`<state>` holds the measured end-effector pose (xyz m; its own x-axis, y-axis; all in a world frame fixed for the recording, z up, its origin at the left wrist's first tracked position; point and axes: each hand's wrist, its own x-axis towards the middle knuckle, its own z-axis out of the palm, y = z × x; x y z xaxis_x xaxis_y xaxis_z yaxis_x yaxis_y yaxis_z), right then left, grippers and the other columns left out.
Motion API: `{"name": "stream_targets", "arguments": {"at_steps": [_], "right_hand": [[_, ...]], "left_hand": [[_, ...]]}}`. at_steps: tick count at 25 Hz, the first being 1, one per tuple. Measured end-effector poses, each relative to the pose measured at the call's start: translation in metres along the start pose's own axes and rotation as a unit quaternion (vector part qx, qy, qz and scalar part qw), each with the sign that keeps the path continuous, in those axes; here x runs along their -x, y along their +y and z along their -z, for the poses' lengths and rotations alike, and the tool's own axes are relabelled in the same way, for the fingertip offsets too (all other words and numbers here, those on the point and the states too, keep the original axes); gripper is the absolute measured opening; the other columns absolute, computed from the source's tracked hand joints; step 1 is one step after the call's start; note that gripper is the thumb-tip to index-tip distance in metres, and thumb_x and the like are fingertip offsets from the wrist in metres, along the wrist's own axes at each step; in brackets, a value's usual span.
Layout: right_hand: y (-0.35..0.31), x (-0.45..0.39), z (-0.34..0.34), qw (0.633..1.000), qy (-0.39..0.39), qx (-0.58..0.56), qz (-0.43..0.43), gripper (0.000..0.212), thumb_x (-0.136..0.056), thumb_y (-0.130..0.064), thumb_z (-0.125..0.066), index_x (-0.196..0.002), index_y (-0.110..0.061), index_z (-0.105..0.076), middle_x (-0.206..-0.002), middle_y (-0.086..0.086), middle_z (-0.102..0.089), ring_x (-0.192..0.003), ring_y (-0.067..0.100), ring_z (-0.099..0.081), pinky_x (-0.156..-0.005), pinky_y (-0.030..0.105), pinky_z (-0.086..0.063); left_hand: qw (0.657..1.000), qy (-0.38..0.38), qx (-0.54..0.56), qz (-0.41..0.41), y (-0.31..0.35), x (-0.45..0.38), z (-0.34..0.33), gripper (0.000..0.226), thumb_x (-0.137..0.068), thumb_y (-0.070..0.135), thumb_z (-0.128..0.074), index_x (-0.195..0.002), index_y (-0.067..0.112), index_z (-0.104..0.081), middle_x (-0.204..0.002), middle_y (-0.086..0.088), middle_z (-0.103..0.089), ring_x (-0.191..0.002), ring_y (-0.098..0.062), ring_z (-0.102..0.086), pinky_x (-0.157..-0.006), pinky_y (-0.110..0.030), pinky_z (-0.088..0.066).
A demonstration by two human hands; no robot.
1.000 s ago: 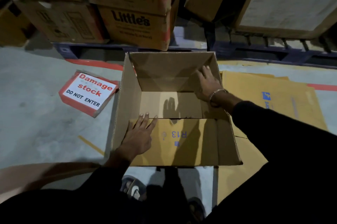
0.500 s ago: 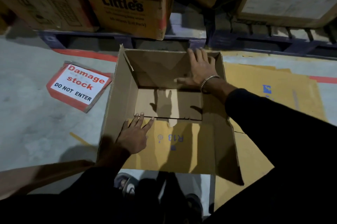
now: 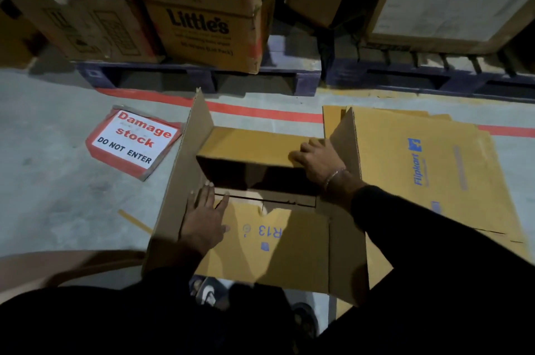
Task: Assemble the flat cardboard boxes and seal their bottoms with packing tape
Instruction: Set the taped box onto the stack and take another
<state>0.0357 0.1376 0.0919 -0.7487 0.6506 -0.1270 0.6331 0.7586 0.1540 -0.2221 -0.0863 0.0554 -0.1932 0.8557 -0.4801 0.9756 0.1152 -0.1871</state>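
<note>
— Handling this box (image 3: pixel 341 253) looks easy: light, stiff corrugated board standing on the floor (image 3: pixel 58 181), bottom up, beside the flat boxes (image 3: pixel 419 181) on the right.

— Where are the hands?

— The left hand (image 3: pixel 202 218) lies flat, fingers straight, on the near flap (image 3: pixel 275 250) marked R13. The right hand (image 3: pixel 318 160) grips the far flap (image 3: pixel 246 149) at its right edge, fingers curled over it.

— Best hold?

— Probably along flap edges near the creases; mid-panel board may buckle. Both flaps need pinning flat before taping; I see no tape.

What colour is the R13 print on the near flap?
Blue, on the near flap; head view.
</note>
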Motion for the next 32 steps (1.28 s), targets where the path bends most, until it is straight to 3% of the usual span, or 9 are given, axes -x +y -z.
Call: {"name": "stream_targets", "arguments": {"at_steps": [3,6,12,15,17,22,25,29,32], "right_hand": [[-0.036,0.026,-0.019,0.972,-0.202,-0.118,-0.022,0.091,-0.09,-0.078,-0.047,-0.163,-0.033,-0.017,-0.168,0.007,-0.019,-0.153,0.03,-0.021,-0.112,0.056,-0.04],[-0.051,0.038,-0.033,0.944,-0.294,-0.147,-0.029,0.139,-0.056,-0.107,-0.044,-0.163,-0.037,0.01,-0.17,-0.001,0.023,-0.158,0.025,0.016,-0.121,0.064,-0.019],[-0.066,0.038,-0.045,0.962,-0.256,-0.086,-0.049,0.144,-0.058,-0.1,-0.057,-0.163,-0.031,0.013,-0.171,0.009,0.019,-0.157,0.035,0.016,-0.12,0.063,-0.017],[-0.07,0.036,-0.046,0.962,-0.258,-0.065,-0.051,0.145,-0.058,-0.099,-0.058,-0.164,-0.027,0.012,-0.171,0.014,0.016,-0.157,0.039,0.013,-0.122,0.062,-0.011],[-0.072,0.037,-0.04,0.964,-0.252,-0.059,-0.057,0.147,-0.058,-0.098,-0.059,-0.164,-0.025,0.011,-0.171,0.017,0.014,-0.157,0.041,0.011,-0.121,0.064,-0.009],[-0.07,0.042,-0.004,0.97,-0.21,-0.081,-0.095,0.14,-0.066,-0.091,-0.063,-0.164,-0.02,0.007,-0.171,0.017,0.013,-0.157,0.04,0.013,-0.121,0.067,-0.007],[-0.074,0.067,0.04,0.965,-0.084,-0.161,-0.19,0.115,-0.086,-0.074,-0.059,-0.165,-0.019,0.003,-0.172,0.015,0.008,-0.158,0.033,0.014,-0.123,0.064,-0.013],[-0.091,0.123,0.08,0.893,0.088,-0.202,-0.392,0.098,-0.089,-0.052,-0.062,-0.164,-0.013,-0.012,-0.171,0.018,-0.002,-0.158,0.035,0.0,-0.119,0.06,-0.021],[-0.087,0.141,0.088,0.742,0.047,-0.465,-0.482,0.088,-0.093,-0.041,-0.068,-0.16,-0.008,-0.021,-0.161,0.021,-0.034,-0.145,0.037,-0.037,-0.114,0.051,-0.039]], "left_hand": [[0.997,0.052,-0.043,0.027,0.0,0.009,0.01,0.105,-0.092,0.076,-0.048,-0.167,0.019,-0.001,-0.17,-0.027,0.009,-0.158,-0.039,0.014,-0.125,-0.06,0.006],[0.992,0.086,-0.074,0.044,-0.003,0.015,0.021,0.112,-0.086,0.082,-0.049,-0.166,0.014,-0.009,-0.167,-0.032,0.011,-0.157,-0.043,0.017,-0.124,-0.062,0.007],[0.972,0.198,-0.075,0.103,-0.011,0.029,0.073,0.091,-0.091,0.052,-0.05,-0.165,0.014,-0.013,-0.165,-0.036,0.013,-0.156,-0.049,0.012,-0.125,-0.065,-0.003],[0.959,0.237,0.078,0.137,-0.006,0.034,0.088,0.086,-0.089,0.033,-0.056,-0.163,0.01,-0.018,-0.166,-0.035,-0.005,-0.151,-0.051,-0.022,-0.117,-0.059,-0.036],[0.955,0.25,0.143,0.07,0.013,0.043,0.085,0.083,-0.092,0.026,-0.057,-0.163,0.01,-0.017,-0.167,-0.027,-0.015,-0.141,-0.043,-0.045,-0.093,-0.049,-0.059],[0.966,0.164,0.17,-0.102,0.061,0.055,0.052,0.078,-0.107,0.032,-0.041,-0.165,0.012,0.008,-0.166,-0.012,-0.026,-0.138,-0.027,-0.05,-0.103,-0.035,-0.05],[0.973,0.029,0.208,-0.1,0.063,0.051,0.025,0.077,-0.109,0.022,-0.039,-0.164,0.014,0.013,-0.174,-0.007,-0.003,-0.153,-0.028,-0.029,-0.109,-0.036,-0.044],[0.979,-0.041,0.167,-0.111,0.052,0.059,-0.004,0.085,-0.102,0.005,-0.048,-0.166,0.022,0.004,-0.174,-0.003,0.012,-0.161,-0.025,0.002,-0.113,-0.038,-0.04],[0.973,-0.043,0.225,-0.038,0.039,0.063,-0.012,0.077,-0.107,0.027,-0.053,-0.167,0.025,-0.006,-0.174,-0.01,-0.003,-0.159,-0.033,-0.011,-0.119,-0.046,-0.034]]}}
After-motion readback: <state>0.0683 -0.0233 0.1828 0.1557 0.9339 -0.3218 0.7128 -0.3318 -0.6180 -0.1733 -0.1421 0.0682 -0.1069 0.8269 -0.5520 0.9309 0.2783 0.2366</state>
